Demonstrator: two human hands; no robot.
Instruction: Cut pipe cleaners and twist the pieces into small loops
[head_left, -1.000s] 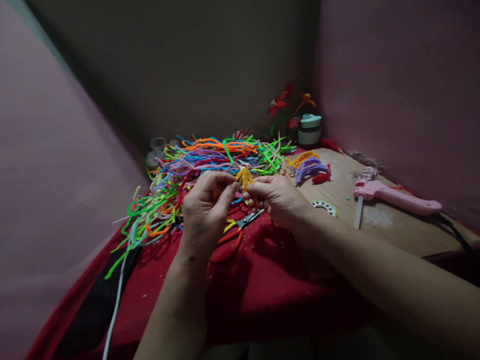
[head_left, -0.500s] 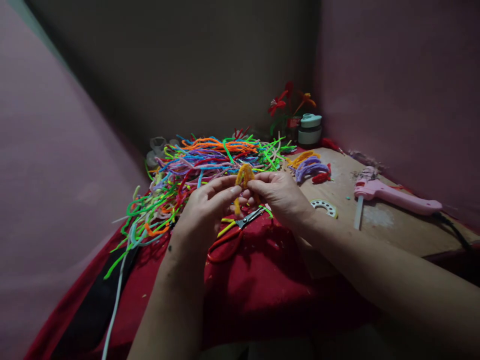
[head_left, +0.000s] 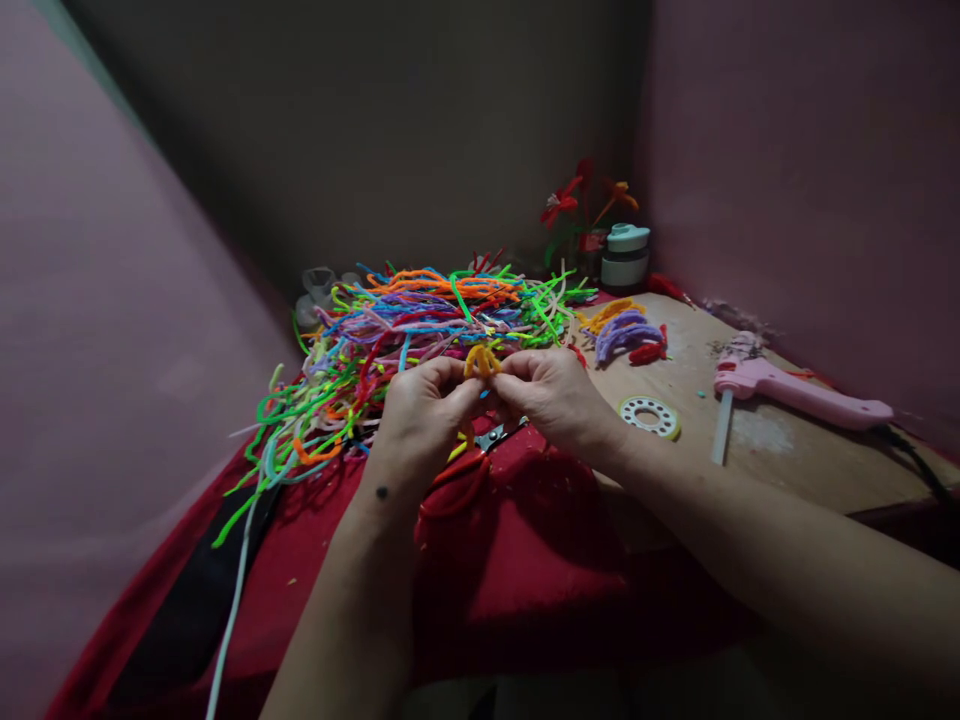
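My left hand (head_left: 424,405) and right hand (head_left: 551,395) both pinched the yellow pipe cleaner (head_left: 481,360), held above the red cloth (head_left: 525,560). I judged it could slip into the pile (head_left: 420,320) just behind if my pinch loosened.

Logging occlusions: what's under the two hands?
Under the left hand and right hand, which pinch a yellow pipe cleaner: scissors on red cloth, partly covered.
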